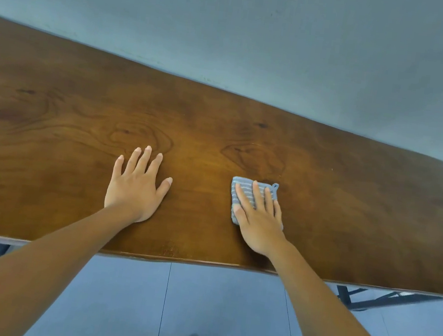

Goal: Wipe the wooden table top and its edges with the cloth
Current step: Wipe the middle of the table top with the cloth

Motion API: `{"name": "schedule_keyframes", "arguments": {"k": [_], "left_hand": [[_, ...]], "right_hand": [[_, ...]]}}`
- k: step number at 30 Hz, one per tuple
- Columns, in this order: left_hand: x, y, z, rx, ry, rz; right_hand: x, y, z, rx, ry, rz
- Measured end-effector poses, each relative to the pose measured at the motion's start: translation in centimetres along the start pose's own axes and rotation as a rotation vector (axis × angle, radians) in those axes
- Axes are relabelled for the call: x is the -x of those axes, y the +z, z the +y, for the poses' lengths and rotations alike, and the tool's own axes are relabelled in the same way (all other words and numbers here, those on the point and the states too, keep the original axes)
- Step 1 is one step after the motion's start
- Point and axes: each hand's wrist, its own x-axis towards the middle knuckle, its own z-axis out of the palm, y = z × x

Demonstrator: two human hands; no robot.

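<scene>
right hand (260,217) presses flat, fingers straight, on the striped cloth (242,191) on the wooden bench (219,128); left of the cloth, left hand (136,185) rests flat, fingers spread.

You have open counter (326,166) to the right and far side of the cloth (243,187). To its left, your flat left hand (135,188) blocks the way. The wall (257,46) closes off the far edge.
</scene>
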Motion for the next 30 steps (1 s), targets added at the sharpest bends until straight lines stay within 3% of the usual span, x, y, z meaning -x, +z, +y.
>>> {"name": "schedule_keyframes", "arguments": {"k": [5,10,14,17,19,23,27,30], "left_hand": [[0.0,0.1,-0.1,0.007,0.015,-0.003],[-0.2,0.3,0.0,0.011,0.006,0.008],[-0.1,0.4,-0.1,0.021,0.006,0.021],[-0.1,0.5,0.0,0.011,0.005,0.018],[-0.1,0.5,0.0,0.013,0.003,0.016],[-0.1,0.5,0.1,0.015,0.002,0.021],[-0.2,0.4,0.1,0.027,0.003,0.011],[-0.2,0.1,0.1,0.037,0.003,0.0]], "right_hand": [[2.1,1.7,-4.1,-0.063,0.174,0.067],[8.3,4.8,-3.6,0.039,-0.014,0.188],[10.8,4.9,1.3,0.114,-0.209,0.152],[9.9,3.3,5.6,0.164,-0.238,0.07],[7.6,2.0,7.8,0.204,-0.2,0.014],[2.2,-0.4,9.3,0.053,0.079,-0.048],[0.6,-0.7,7.3,-0.052,0.267,-0.025],[1.8,0.1,5.3,-0.098,0.29,0.003]]}}
